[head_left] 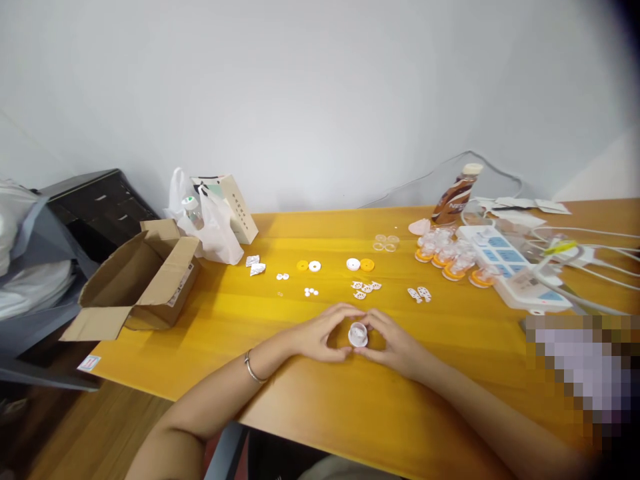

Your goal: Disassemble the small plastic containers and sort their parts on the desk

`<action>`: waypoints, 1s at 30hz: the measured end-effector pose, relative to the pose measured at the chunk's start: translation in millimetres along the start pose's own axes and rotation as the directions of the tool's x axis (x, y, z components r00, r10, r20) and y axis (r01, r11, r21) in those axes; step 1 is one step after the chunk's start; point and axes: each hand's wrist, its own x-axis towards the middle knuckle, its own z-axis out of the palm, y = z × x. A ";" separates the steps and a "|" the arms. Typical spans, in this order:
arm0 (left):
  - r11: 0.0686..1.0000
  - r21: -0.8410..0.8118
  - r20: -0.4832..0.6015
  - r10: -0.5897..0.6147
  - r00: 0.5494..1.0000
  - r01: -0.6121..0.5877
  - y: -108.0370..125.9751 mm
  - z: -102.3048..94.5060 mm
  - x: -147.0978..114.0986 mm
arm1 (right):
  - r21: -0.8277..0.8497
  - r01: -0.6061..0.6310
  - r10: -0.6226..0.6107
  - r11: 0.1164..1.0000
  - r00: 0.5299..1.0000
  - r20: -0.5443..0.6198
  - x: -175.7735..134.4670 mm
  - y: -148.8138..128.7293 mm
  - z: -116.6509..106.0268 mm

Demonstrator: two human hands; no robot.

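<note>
A small clear plastic cup (358, 335) with a white part inside is held over the near middle of the table. My left hand (324, 335) curves round its left side, thumb and fingers closing in at the rim. From the right, my right hand (393, 343) pinches the same cup with thumb and fingertips. Just beyond the hands lie several white slotted plastic pieces (367, 288). Two more white pieces (419, 294) rest to the right. Farther back are a white disc (353, 265) and a yellow disc (367, 265), side by side.
Left stands an open cardboard box (155, 287), with a white plastic bag (220, 230) behind it. Small white discs (311, 292) and foil packets (257, 269) lie left of centre. Clear cups (386, 243), orange-based assemblies (456, 267), a bottle (456, 197) and a power strip (515, 267) occupy the right.
</note>
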 end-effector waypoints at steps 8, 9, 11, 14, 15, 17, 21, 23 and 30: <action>0.993 0.026 -0.202 -0.107 0.973 0.115 6.5 2.2 2.9 | -0.001 -0.010 0.010 1.000 1.000 -0.018 0.7 -1.1 1.7; 0.993 0.032 -0.207 -0.108 0.972 0.118 6.9 1.5 3.0 | -0.002 -0.010 0.010 1.000 1.000 -0.021 0.9 -2.0 1.2; 0.996 0.024 -0.147 -0.077 0.986 0.082 7.7 -0.7 3.1 | -0.010 -0.011 0.011 1.000 1.000 -0.024 1.3 -3.2 0.4; 0.999 -0.006 -0.067 -0.046 0.997 0.046 8.3 -3.4 3.6 | -0.015 -0.017 0.017 1.000 0.999 -0.027 1.1 -2.8 0.6; 0.999 -0.015 -0.069 -0.052 0.996 0.051 8.3 -3.9 3.9 | -0.012 -0.018 0.017 1.000 1.000 -0.026 0.8 -2.1 0.9; 0.997 -0.034 -0.115 -0.078 0.990 0.074 8.7 -5.0 4.6 | -0.004 -0.017 0.016 1.000 1.000 -0.025 -0.1 -0.1 1.8; 0.990 -0.094 -0.241 -0.128 0.962 0.108 10.8 -12.4 6.5 | 0.006 -0.010 0.010 1.000 1.000 -0.025 -1.5 2.6 2.7; 0.981 -0.145 -0.281 -0.163 0.946 0.126 11.3 -19.0 8.5 | 0.008 -0.011 0.012 1.000 1.000 -0.028 -1.8 2.1 2.2; 0.925 -0.346 -0.281 -0.259 0.924 0.154 -1.4 -35.7 26.4 | 0.004 -0.017 0.017 1.000 0.999 -0.027 -1.8 -2.3 -0.4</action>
